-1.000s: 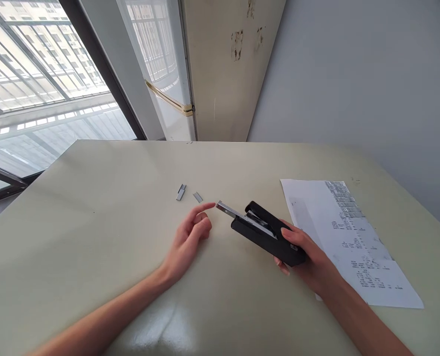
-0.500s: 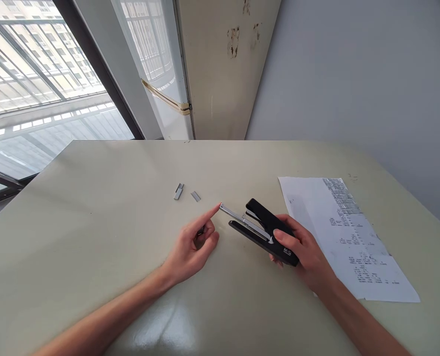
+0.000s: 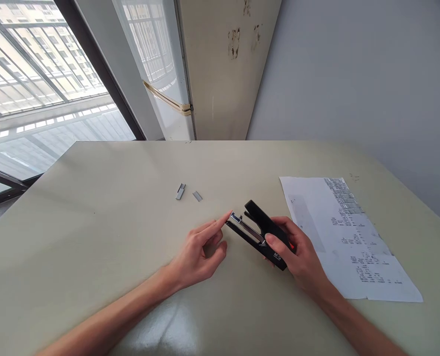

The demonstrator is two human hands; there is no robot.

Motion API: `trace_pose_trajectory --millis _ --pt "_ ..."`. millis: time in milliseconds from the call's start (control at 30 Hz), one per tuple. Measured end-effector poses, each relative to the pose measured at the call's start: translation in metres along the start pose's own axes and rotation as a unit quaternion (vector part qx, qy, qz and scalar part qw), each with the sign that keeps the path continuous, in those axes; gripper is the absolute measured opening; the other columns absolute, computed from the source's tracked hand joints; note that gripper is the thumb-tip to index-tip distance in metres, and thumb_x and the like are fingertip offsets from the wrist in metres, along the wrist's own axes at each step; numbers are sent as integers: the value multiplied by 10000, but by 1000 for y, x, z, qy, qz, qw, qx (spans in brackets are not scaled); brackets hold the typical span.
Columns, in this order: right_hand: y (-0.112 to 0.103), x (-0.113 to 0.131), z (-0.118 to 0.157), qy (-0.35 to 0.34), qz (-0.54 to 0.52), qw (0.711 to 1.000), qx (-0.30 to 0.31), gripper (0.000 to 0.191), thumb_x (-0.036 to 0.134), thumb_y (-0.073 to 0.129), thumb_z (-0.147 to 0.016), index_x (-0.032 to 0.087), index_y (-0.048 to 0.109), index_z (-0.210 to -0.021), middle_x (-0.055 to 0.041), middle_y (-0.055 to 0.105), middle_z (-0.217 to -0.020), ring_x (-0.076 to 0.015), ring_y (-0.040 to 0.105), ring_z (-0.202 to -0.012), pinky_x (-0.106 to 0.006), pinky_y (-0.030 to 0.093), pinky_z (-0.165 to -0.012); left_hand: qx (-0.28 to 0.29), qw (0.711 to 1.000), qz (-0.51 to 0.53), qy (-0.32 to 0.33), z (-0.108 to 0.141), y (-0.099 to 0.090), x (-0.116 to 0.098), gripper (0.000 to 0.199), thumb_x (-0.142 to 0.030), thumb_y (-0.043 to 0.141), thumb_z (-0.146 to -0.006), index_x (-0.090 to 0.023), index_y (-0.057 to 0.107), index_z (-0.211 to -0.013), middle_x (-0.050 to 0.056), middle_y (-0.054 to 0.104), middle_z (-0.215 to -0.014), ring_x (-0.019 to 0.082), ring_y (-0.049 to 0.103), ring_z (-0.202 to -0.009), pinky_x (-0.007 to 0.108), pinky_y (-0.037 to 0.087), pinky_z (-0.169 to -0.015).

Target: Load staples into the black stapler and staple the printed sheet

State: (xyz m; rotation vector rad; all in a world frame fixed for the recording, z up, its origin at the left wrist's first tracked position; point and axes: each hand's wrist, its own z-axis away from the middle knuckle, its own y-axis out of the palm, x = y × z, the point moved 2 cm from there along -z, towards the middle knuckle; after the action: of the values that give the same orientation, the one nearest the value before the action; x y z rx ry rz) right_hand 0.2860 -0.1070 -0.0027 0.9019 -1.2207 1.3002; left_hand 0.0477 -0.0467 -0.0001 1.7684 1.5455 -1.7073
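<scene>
A black stapler (image 3: 253,240) with its top arm raised is gripped at its rear end by my right hand (image 3: 299,254). Its metal staple channel shows between the arm and the base, tilted up to the left. The index finger of my left hand (image 3: 201,252) is stretched out and touches the front tip of that channel. The other left fingers are loosely bent, the thumb apart, with nothing seen in them. Two small grey staple strips, one thicker (image 3: 180,191) and one thinner (image 3: 197,196), lie on the table beyond my left hand.
A printed white sheet (image 3: 316,212) lies on the pale table (image 3: 93,237) to the right, partly under my right hand. Behind the table stand a fridge (image 3: 223,74) and a grey wall (image 3: 353,74). A window (image 3: 37,64) is at the left.
My left index finger has moved right and slightly down, and the metal channel has slid back toward the stapler's rear. My right hand has shifted slightly left with the stapler.
</scene>
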Motion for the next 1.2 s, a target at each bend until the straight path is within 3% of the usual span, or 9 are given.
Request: trace_pose_trajectory --millis 333,600,900,1100,1200 --pt "10 9 9 -16 40 998 -43 343 550 686 -933 266 687 -1124 -53 770 -1054 -192 681 -795 -274 535 -608 6 999 -36 -7 -2 -3 -3 635 -89 530 -884 -152 594 -1512 -41 420 -763 111 414 -658 230 389 -636" --pt "7 4 8 -58 77 995 -32 331 519 696 -950 251 664 -1143 -38 738 -954 -197 682 -810 -293 565 -678 2 998 -59 -13 -3 -3 -7 549 -165 546 -923 -163 634 -1465 -36 439 -755 118 470 -662 246 432 -679" --pt "11 3 10 -83 111 989 -51 294 475 687 -942 259 641 -1136 -62 760 -987 -241 710 -864 -338 562 -687 17 998 -57 -28 -3 -1 -8 563 -183 581 -930 -187 636 -1490 -27 448 -746 134 466 -646 259 421 -657" --pt "10 1 6 -89 144 985 -41 316 493 687 -949 265 627 -1158 -50 768 -982 -228 714 -826 -328 572 -674 -36 997 -51 -50 2 0 -6 522 -247 608 -985 -202 616 -1506 -44 419 -730 123 412 -635 252 377 -644" --pt "10 1 4 -88 157 982 -50 327 506 674 -962 266 615 -1176 -42 756 -972 -220 697 -804 -329 567 -667 -74 990 32 -115 -3 -7 1 378 -353 596 -1031 -185 696 -1354 -62 308 -693 116 320 -609 245 313 -602"
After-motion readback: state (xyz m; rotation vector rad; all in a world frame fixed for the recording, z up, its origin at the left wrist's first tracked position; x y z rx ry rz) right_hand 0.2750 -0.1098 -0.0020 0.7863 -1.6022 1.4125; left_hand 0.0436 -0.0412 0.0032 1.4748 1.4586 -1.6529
